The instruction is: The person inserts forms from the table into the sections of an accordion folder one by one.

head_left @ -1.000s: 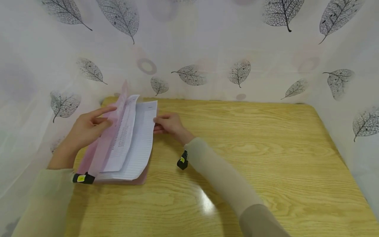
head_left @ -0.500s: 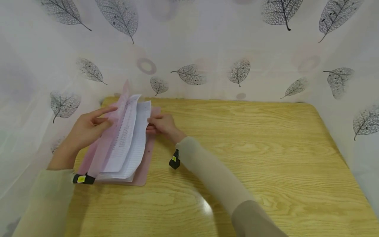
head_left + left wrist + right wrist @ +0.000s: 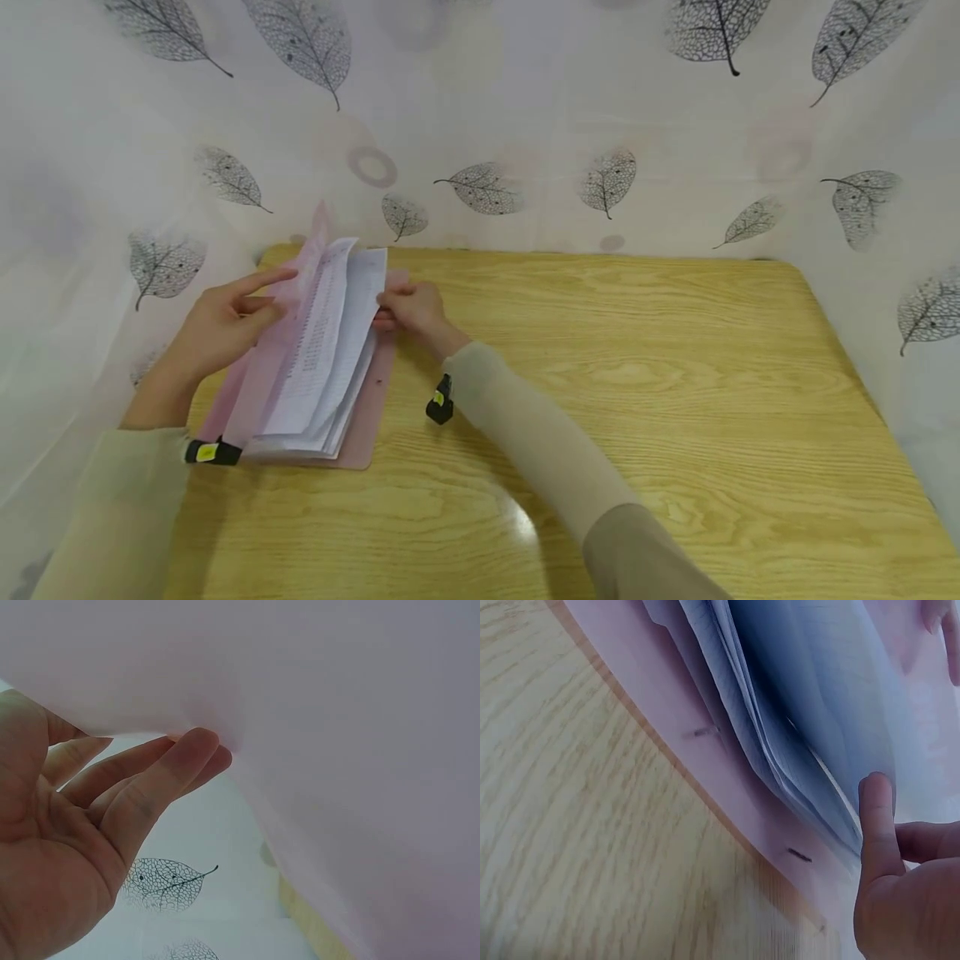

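Note:
A pink translucent folder [image 3: 371, 421] lies at the table's left with its front cover raised. My left hand [image 3: 216, 327] pinches the edge of that front cover [image 3: 337, 727] between thumb and fingers, as the left wrist view shows. Inside are several white sheets, the front one a printed sheet [image 3: 313, 354] leaning with the cover. My right hand [image 3: 417, 310] pinches the right edge of a lined sheet [image 3: 365, 283], bending it up to the left. In the right wrist view the right thumb [image 3: 877, 806] presses on the paper, and more sheets [image 3: 742, 727] fan out beneath.
The wood-grain table [image 3: 637, 383] extends to the right of the folder. A white covering [image 3: 540, 108] with a leaf print hangs behind and at both sides. Small dark marks [image 3: 799, 855] show along the folder's pink back.
My right hand has moved left with the lined sheet's edge, baring a strip of the pink back cover, then shifted slightly upward. More sheet edges show below. The left hand has stayed still.

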The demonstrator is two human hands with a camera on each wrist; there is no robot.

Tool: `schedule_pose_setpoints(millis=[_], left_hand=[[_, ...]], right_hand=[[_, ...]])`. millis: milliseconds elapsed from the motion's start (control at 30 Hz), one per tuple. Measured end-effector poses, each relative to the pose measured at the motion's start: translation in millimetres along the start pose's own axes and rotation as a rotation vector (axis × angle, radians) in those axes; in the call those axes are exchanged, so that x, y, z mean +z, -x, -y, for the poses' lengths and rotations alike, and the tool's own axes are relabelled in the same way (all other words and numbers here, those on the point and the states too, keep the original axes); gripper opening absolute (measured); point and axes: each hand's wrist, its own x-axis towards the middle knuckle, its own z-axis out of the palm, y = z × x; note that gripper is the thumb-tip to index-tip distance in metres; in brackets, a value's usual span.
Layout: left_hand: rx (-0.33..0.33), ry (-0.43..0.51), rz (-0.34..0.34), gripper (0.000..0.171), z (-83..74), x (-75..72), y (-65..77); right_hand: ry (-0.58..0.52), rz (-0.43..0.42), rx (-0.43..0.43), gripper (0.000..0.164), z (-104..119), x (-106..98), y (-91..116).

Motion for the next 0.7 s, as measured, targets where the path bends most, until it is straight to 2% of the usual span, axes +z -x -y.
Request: schedule_pose_setpoints(millis=[100,300,533,700], left_hand=[[0.004,0.017,0.008,0.047,0.1,0.5,0.2],[-0.003,0.032,0.020,0.047,0.1,1.7,0.4],[0.002,0.039,0.023,0.047,1.4,2.9,0.9],[-0.008,0.046,0.028,0.048,0.2,3.4,1.3]], right_hand=[[0.024,0.014,-0.014,0.025,-2.5,4.8,-0.6],[0.025,-0.047,-0.063,0.008,-5.2,15.5,1.9],[0.074,-0.056,-0.097,0.016,-6.8,22.5,5.8],[0.120,-0.066,-0.105,0.015,-8.5,22.9,4.6]])
